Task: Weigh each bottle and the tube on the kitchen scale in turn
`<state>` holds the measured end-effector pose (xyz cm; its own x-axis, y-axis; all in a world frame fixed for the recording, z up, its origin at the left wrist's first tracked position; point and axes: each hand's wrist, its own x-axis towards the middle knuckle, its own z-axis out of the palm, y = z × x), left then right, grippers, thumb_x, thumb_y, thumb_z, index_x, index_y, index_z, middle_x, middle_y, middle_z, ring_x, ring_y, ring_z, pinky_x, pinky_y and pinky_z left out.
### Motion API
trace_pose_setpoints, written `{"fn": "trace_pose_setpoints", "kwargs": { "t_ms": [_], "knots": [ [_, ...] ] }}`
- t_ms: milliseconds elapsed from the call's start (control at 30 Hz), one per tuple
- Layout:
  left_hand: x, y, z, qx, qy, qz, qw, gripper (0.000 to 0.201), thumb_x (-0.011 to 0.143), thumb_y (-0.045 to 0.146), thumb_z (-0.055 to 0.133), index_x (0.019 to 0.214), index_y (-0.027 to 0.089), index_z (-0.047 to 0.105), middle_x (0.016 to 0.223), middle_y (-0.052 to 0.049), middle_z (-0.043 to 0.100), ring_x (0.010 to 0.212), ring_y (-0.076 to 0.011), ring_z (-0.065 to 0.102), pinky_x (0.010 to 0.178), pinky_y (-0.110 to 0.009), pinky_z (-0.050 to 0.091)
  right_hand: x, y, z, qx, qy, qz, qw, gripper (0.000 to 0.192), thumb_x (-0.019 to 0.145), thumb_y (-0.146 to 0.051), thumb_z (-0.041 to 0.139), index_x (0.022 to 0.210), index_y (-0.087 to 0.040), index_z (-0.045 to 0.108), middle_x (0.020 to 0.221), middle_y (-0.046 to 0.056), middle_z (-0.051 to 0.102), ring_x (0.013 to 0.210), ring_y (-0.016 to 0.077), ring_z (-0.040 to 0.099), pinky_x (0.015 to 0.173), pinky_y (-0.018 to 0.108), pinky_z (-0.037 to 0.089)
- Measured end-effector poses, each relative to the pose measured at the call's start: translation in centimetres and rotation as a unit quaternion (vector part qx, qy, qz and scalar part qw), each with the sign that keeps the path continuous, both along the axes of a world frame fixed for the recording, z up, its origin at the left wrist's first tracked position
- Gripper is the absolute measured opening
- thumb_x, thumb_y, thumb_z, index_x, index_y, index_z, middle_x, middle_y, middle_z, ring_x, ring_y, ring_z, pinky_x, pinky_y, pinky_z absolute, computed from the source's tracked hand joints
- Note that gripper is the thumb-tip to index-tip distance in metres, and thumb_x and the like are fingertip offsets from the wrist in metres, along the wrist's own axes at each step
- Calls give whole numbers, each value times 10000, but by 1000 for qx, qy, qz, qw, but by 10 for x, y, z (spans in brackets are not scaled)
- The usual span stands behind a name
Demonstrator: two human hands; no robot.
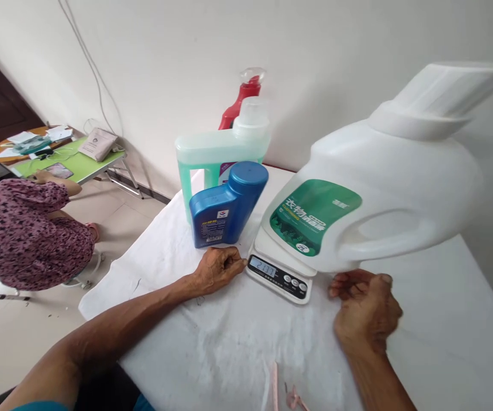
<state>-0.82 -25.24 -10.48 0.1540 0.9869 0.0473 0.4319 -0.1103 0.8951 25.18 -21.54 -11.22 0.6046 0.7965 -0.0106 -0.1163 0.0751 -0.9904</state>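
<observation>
Left fingers (229,264): clenched, touching scale (278,273) corner.
Right fingers (349,283): curled loosely, empty, just under white jug (383,194).
Beyond left: blue bottle (227,205).

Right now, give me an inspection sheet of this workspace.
Surface: table under a wrinkled white cloth.
Job's things: large white detergent jug with green label stands on the kitchen scale; display lit, digits too blurred to read.
Clutter: blue bottle, translucent green-liquid jug, red spray bottle behind; small pink items at the near edge.
Grippers: left hand fisted on the cloth beside the scale; right hand loosely curled below the jug, holding nothing.
Cables: white cable running up the wall.
Surroundings: seated person in floral top; green folding table with papers.
</observation>
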Motion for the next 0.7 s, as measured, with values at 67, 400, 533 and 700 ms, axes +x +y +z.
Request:
{"fn": "trace_pose_setpoints", "kwargs": {
  "t_ms": [67, 400, 533, 700],
  "knots": [
    [0, 0, 1, 0, -9, -8, 1000, 343, 923, 423, 550, 688, 195, 449, 607, 52, 371, 584, -98, 332, 584, -266, 265, 4, 2, -1, -4, 3, -3, 1000, 398, 715, -605, 683, 651, -217, 622, 545, 27, 577, 472, 187, 507, 421, 325, 356],
    [0, -1, 2, 1, -8, -3, 1000, 351, 933, 425, 552, 689, 196, 448, 608, 51, 378, 586, -98, 331, 579, -264, 267, 1, 2, 0, -2, -10, 12, 1000, 420, 779, -596, 644, 662, -194, 615, 517, 11, 579, 442, 161, 507, 391, 287, 362],
    [0, 0, 0, -2, 8, 2, 1000, 363, 940, 429, 542, 683, 191, 449, 618, 46, 399, 594, -97, 341, 580, -262, 266, 1, 0, 1, -2, -16, 27, 1000, 480, 829, -636, 643, 691, -177, 614, 539, 4, 594, 448, 140, 512, 403, 266, 371],
    [1, -1, 4, -5, 8, 1, 1000, 383, 945, 444, 534, 673, 193, 435, 610, 50, 380, 587, -95, 325, 577, -262, 266, 4, -2, -1, -2, -20, 39, 999, 558, 842, -718, 625, 713, -175, 614, 550, 1, 597, 446, 131, 512, 402, 257, 376]
  ]
}}
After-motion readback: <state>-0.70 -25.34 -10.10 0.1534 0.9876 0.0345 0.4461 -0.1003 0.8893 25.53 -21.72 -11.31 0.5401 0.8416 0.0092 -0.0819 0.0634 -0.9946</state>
